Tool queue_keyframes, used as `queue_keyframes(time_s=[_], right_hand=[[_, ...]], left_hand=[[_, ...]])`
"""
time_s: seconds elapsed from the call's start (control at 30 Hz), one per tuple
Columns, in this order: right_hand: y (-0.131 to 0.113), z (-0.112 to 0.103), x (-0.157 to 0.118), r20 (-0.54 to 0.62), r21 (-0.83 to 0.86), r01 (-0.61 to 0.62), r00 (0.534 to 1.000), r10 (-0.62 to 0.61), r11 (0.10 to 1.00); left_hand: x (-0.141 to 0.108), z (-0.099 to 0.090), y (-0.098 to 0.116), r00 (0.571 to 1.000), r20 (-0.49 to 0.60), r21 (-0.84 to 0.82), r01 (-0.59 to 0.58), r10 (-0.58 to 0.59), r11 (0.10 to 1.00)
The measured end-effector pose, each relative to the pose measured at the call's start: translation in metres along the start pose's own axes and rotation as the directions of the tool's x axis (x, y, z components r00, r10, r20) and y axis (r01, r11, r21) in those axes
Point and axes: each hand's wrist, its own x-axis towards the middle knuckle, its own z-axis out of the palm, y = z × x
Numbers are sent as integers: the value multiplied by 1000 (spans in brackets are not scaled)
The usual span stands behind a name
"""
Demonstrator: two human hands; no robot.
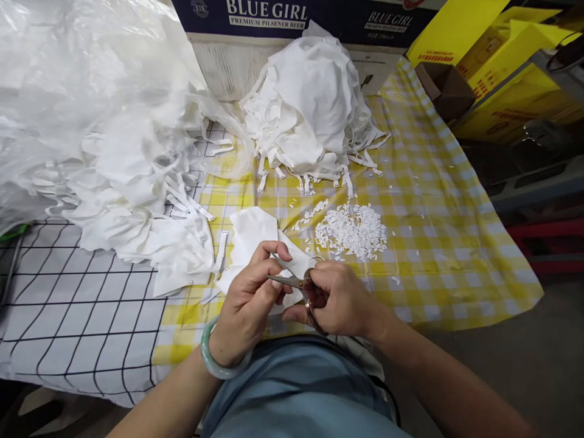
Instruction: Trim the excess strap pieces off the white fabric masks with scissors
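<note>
My right hand is closed round the handles of small metal scissors, their blades parted and pointing left. Close to the blade tips, my left hand has its fingers curled and pinched on a white cloth piece. Most of that cloth lies on the table behind and beneath both hands. The exact bit between my left fingers is hidden. A pale green bangle circles my left wrist. Just beyond my right hand is a heap of tiny white snippets.
A tall pile of white strapped cloth pieces stands before a beer carton. More lie at left beside clear plastic wrapping. Yellow bags and a brown box stand right of the checked tablecloth.
</note>
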Motion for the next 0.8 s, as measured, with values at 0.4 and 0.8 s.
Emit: queue_keyframes(time_s=[0.4, 0.8], right_hand=[[10, -1, -11, -7, -44, -96, 995, 96, 994], [43, -21, -39, -275, -4, -304, 916, 291, 953]], left_hand=[[5, 4, -4, 998, 38, 33, 41, -42, 999], [23, -1, 4, 976, 214, 334, -34, -40, 942]])
